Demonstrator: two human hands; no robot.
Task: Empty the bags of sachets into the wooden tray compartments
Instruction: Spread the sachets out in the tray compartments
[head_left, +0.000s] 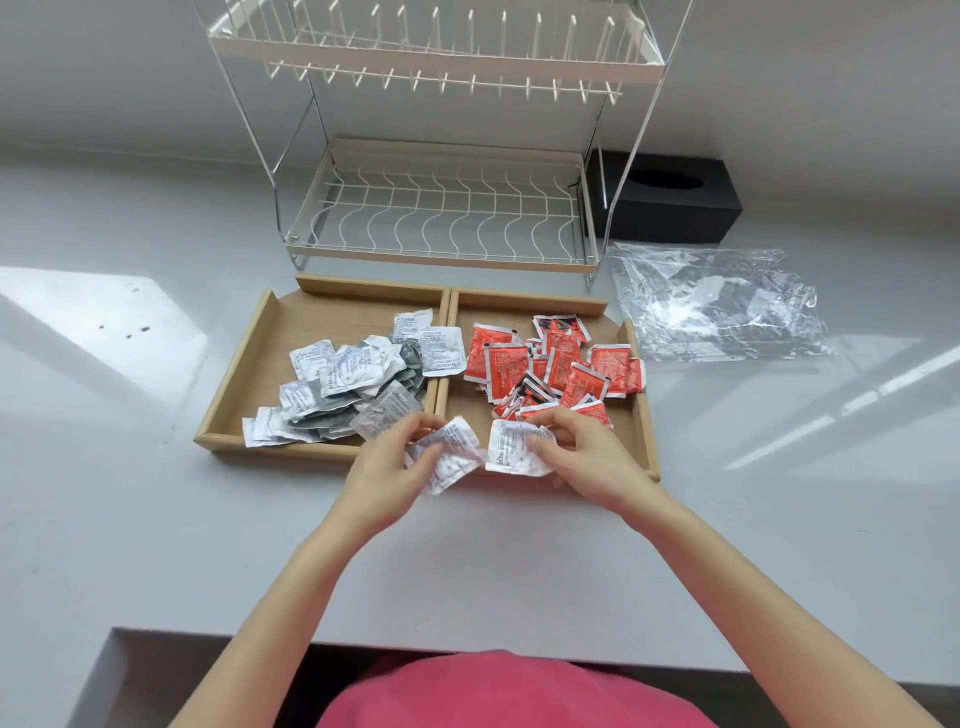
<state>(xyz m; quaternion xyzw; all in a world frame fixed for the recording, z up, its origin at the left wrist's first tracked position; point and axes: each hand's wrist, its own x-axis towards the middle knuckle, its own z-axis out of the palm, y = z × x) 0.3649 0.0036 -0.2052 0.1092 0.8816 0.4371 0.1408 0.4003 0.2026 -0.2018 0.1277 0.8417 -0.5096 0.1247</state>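
A wooden tray (445, 332) with two compartments lies on the white table. Its left compartment holds a heap of white and grey sachets (349, 379); its right one holds red sachets (558, 364). Over the tray's front edge my left hand (395, 462) grips a crumpled white sachet (451, 460). Just to the right, my right hand (582, 447) pinches another white sachet (517, 451) above the front of the red compartment. Empty clear plastic bags (717, 306) lie flat to the right of the tray.
A two-tier wire dish rack (436, 208) stands directly behind the tray. A black tissue box (670, 197) sits behind the rack on the right. The table's near edge (467, 647) runs just in front of my pink top.
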